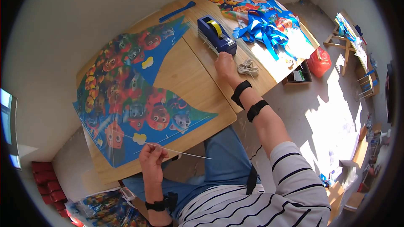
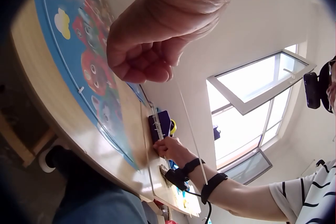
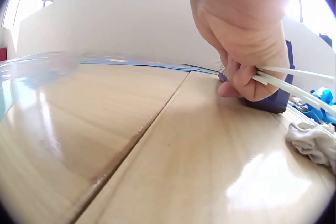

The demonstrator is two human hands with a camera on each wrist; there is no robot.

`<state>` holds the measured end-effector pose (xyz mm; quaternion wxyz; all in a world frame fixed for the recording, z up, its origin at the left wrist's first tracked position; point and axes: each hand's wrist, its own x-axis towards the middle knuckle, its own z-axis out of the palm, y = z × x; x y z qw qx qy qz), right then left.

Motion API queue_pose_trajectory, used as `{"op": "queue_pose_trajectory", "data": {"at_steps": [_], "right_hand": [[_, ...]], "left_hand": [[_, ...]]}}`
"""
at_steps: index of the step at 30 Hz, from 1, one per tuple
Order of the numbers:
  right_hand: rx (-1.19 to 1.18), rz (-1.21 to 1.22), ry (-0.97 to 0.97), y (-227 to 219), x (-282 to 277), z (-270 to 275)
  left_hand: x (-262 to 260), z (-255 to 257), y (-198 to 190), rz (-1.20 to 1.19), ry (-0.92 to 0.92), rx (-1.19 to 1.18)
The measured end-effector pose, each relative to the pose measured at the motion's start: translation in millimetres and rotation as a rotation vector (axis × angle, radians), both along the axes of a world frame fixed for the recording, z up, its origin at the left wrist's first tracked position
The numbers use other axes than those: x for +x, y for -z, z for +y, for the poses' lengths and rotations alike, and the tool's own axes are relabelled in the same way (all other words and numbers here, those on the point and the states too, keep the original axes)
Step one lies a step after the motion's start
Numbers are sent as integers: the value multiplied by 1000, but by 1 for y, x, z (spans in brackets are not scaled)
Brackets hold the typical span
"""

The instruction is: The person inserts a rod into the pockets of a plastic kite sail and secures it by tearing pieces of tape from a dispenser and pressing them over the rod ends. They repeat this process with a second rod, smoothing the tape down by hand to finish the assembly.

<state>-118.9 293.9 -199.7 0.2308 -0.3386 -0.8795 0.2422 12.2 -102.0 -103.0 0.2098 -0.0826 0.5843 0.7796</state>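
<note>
My left hand (image 1: 153, 159) pinches a thin white rod (image 1: 189, 154) between thumb and fingers, over the near edge of a cartoon-printed blue sheet (image 1: 170, 105). In the left wrist view the rod slants down past the fingertips. My right hand (image 1: 226, 67) is beside a dark blue tape dispenser (image 1: 205, 24) with a yellow roll. Its curled fingers grip thin white rods (image 3: 296, 88), whose ends stick out to the right in the right wrist view. A crumpled pale cloth (image 1: 248, 67) lies just right of that hand.
A blue strap (image 1: 177, 11) lies at the table's back edge. Blue ribbons (image 1: 265, 31) are heaped on a second printed sheet (image 1: 290, 11) at the right. A red bag (image 1: 319, 62) and an open box (image 1: 298, 75) stand on the floor beyond. A seam crosses the wooden table (image 1: 176, 67).
</note>
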Motion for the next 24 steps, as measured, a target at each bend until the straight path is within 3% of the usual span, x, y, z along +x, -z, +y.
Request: {"op": "queue_pose_trajectory", "data": {"at_steps": [4, 9, 24], "right_hand": [[43, -78, -116, 9, 4, 9], [100, -96, -41, 22, 17, -5], [252, -205, 30, -8, 36, -12]], "left_hand": [[-2, 4, 0, -6, 5, 2], [-2, 7, 7, -23, 38, -6], [0, 16, 1, -23, 42, 8]]}}
